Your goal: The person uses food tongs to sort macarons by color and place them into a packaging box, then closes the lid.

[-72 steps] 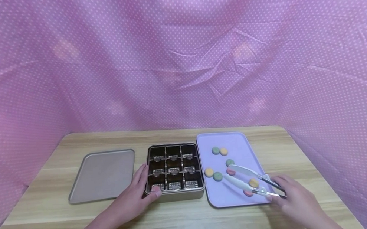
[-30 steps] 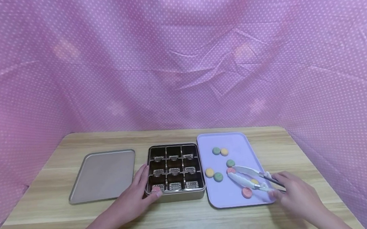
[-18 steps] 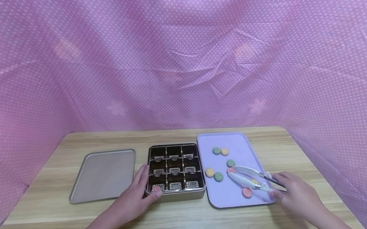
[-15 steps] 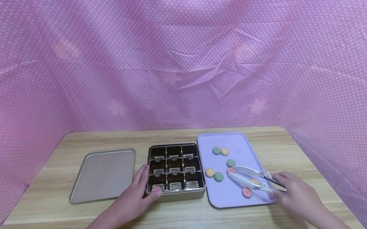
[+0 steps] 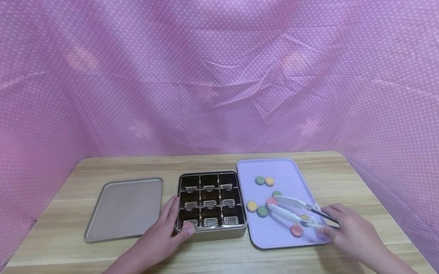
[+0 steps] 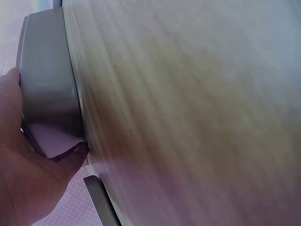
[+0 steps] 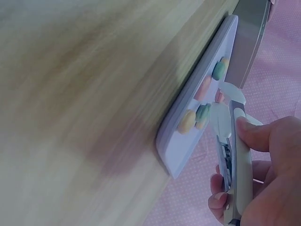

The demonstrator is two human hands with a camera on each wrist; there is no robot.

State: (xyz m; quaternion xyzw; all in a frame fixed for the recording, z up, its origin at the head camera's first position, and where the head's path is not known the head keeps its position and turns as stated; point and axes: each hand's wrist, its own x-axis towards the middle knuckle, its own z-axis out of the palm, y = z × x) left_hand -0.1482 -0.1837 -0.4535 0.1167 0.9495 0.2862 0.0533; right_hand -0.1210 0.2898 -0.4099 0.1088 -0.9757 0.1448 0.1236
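My left hand [image 5: 156,242] grips the near-left corner of a metal tin box [image 5: 221,233], fingers along its side and thumb on the front rim. The box has a dark divided insert; a pink macaron [image 5: 187,225] sits in its near-left compartment. My right hand [image 5: 351,230] holds tongs [image 5: 285,214] with white tips and metal arms, low over the lilac tray [image 5: 270,239]. The white tips lie on either side of a pink macaron [image 5: 271,201]. A green macaron [image 5: 277,194] is just behind it. In the right wrist view, thumb and fingers press the tong handles [image 7: 242,165].
Around the tongs on the tray are green [image 5: 262,211] and yellow macarons [image 5: 252,206], and another pink macaron [image 5: 296,230]. A yellow macaron [image 5: 304,218] is partly hidden under the tongs. Left of the box lies a flat metal lid [image 5: 124,209]. A pink dotted cloth [image 5: 212,66] surrounds the table.
The tong tips have come closer together around the pink macaron, which has shifted slightly left and away. Earlier, the tongs moved off the near pink macaron. My left hand keeps its place.
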